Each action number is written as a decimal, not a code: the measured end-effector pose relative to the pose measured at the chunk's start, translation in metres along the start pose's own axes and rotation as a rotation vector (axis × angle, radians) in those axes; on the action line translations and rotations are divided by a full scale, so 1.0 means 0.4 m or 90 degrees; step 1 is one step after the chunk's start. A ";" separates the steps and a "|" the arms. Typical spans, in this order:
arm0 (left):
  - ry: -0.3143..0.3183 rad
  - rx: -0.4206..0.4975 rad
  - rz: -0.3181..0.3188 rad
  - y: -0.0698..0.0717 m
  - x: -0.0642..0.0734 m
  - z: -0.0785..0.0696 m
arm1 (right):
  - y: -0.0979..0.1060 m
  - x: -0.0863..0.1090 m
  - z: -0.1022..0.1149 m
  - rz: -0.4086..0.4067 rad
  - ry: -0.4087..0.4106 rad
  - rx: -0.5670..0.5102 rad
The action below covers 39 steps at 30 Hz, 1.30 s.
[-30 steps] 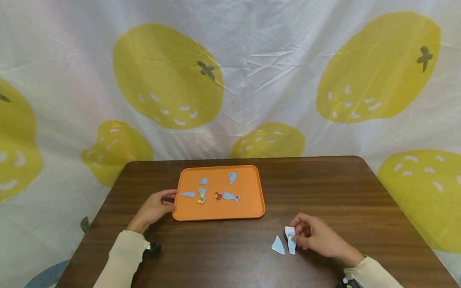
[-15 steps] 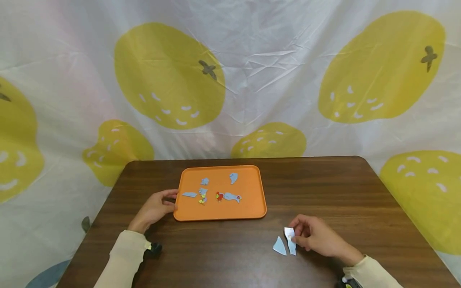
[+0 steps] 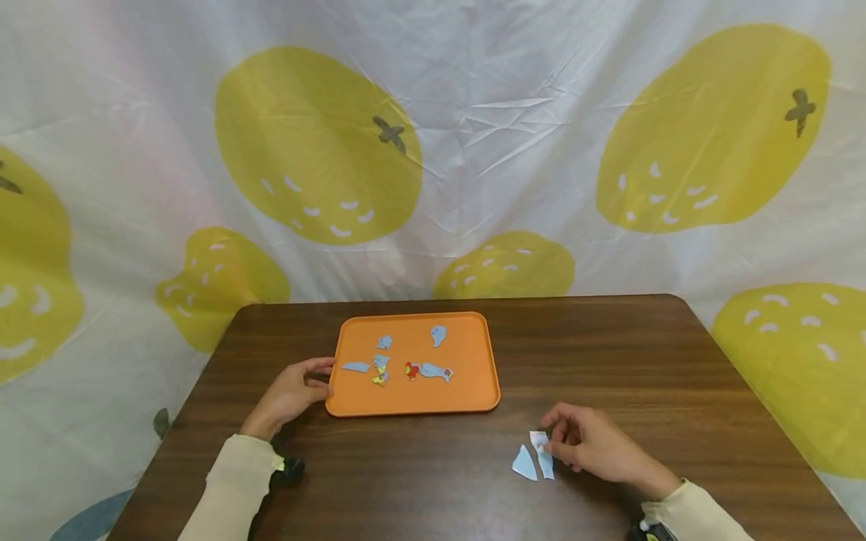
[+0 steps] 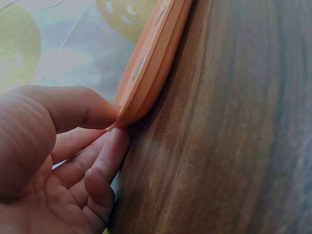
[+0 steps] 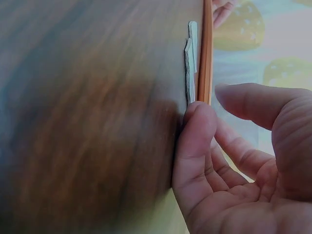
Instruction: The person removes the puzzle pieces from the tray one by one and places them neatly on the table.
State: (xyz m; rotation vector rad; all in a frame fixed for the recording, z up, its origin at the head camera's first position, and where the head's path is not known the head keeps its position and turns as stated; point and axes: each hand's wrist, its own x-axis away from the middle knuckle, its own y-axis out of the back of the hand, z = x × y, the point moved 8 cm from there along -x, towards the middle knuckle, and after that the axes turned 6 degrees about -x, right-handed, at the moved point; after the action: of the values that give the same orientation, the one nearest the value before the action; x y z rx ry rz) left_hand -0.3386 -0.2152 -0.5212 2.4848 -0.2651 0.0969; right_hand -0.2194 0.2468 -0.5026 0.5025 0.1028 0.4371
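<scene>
My left hand [image 3: 287, 394] pinches the left rim of the orange tray [image 3: 467, 394], thumb above and fingers below, as the left wrist view shows. On the table, my right hand [image 3: 590, 442] is beside a narrow light-blue flat puzzle piece [image 3: 543, 456]. Thumb and fingers stand apart with nothing between them. A triangular light-blue piece [image 3: 524, 463] lies just left of the narrow one. The right wrist view has both pieces edge-on, the nearer piece [image 5: 189, 73] close to a fingertip; whether they touch I cannot tell.
Several flat pieces lie in the tray, among them a red one [image 3: 412, 370] against a blue fish-tail-shaped one [image 3: 435, 371] and a whale-like one [image 3: 438, 335]. Behind the dark wooden table [image 3: 609, 361] hangs a lemon-print cloth [image 3: 473, 135].
The narrow piece has come down from a raised tilt and shifted slightly left, and my right fingers have let go of it. My left hand keeps its hold on the tray.
</scene>
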 end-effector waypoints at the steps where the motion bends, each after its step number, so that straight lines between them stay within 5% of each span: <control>1: 0.000 0.000 0.000 0.000 0.000 0.001 | 0.000 0.000 0.001 -0.001 -0.002 0.004; 14: -0.001 -0.002 0.007 0.002 -0.002 -0.004 | 0.008 -0.025 0.047 -0.012 0.029 0.025; 39: -0.014 0.015 0.014 0.002 0.008 -0.017 | 0.000 -0.154 0.170 -0.064 0.104 0.091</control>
State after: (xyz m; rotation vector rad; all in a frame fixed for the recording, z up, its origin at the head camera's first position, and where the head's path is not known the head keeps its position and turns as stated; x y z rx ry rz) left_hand -0.3360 -0.2124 -0.5149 2.5085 -0.3020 0.0817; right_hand -0.2615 0.1901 -0.4441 0.5988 0.3164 0.3737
